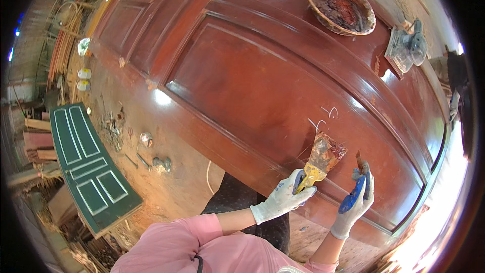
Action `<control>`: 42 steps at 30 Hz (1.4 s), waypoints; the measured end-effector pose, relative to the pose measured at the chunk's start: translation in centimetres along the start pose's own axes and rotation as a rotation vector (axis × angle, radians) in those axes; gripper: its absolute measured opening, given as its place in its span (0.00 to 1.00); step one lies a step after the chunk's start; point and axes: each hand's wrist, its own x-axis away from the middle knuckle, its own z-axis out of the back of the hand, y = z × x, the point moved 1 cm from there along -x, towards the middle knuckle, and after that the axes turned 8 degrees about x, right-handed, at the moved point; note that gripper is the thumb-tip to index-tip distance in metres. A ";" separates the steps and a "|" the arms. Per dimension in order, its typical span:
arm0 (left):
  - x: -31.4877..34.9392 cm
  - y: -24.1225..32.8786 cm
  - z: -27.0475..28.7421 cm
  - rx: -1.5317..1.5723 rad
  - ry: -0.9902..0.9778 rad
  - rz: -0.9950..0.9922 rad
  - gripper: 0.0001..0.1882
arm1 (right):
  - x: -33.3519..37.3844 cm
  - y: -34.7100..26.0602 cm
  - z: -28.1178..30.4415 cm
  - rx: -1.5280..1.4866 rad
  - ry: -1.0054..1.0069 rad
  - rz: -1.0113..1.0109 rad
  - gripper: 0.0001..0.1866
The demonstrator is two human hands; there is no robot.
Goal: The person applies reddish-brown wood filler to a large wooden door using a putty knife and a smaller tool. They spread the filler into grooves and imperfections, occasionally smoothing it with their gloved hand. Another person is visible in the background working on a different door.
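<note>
My left hand, in a white glove with blue palm coating, grips the yellow handle of a putty knife. Reddish-brown paste smears its wide blade, which is held over the glossy red-brown panelled door. To its right, my right hand is raised in a matching glove, palm turned to the left. Its fingers close around a small narrow piece with a brown tip; its exact kind is unclear. Farther off on the door rests a round bowl of dark red-brown paste.
A dusty grey sander-like tool lies on the door's far right. Thin white curved strands lie near the blade. Left on the dirt floor are a green panel door with white outlines, scattered tools and stacked wood.
</note>
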 end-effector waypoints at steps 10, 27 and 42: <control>0.7 -3.3 2.5 -0.058 0.139 -0.198 0.16 | 2.4 -1.2 -0.1 0.023 -0.188 0.188 0.16; 6.1 -6.1 3.9 -0.174 0.000 -0.163 0.23 | 8.9 -0.8 -1.0 0.003 -0.208 0.130 0.15; 10.7 -4.3 5.9 -0.292 -0.082 -0.092 0.20 | 16.6 -1.7 -0.7 -0.024 -0.164 0.095 0.14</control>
